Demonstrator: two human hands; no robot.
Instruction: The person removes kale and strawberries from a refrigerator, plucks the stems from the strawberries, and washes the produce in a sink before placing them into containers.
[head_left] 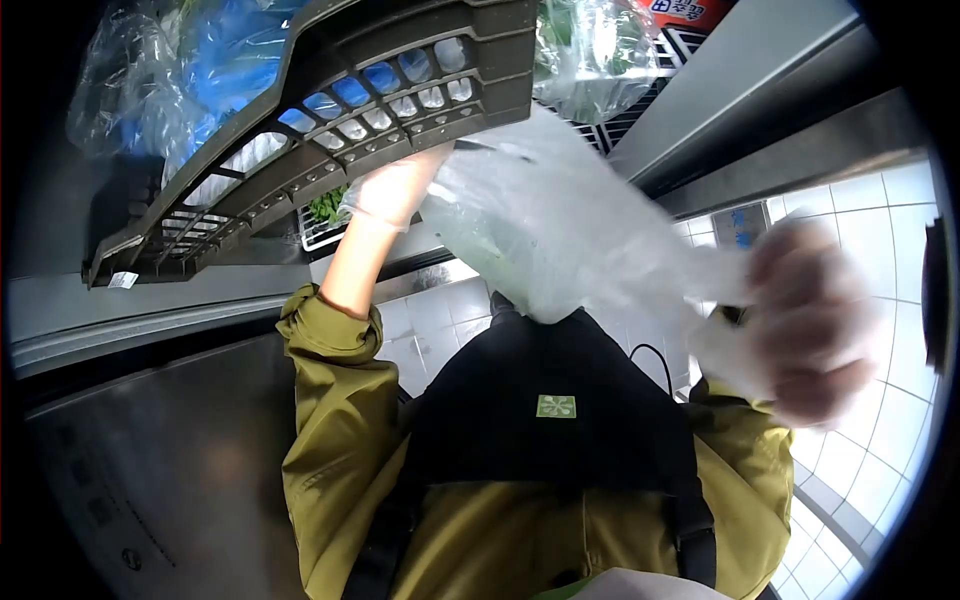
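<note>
A translucent plastic bag (560, 215) stretches across the middle of the head view, with some green showing through its lower left part. At its right end, my right hand (810, 320) is curled closed on the bag's gathered plastic, blurred by motion. My left hand (400, 185), in a thin clear glove, reaches up beneath a dark plastic crate (505, 70). Its fingers are hidden behind the crate and the bag, so its grip does not show. The crate is tilted and holds items wrapped in blue and clear plastic (235, 60).
Leafy greens (327, 207) sit on a white wire rack below the crate. Another clear bag of greens (600, 50) and a red package (680, 12) are at the upper right. A metal door frame (740, 95) edges the right side; a steel surface (190, 450) lies lower left.
</note>
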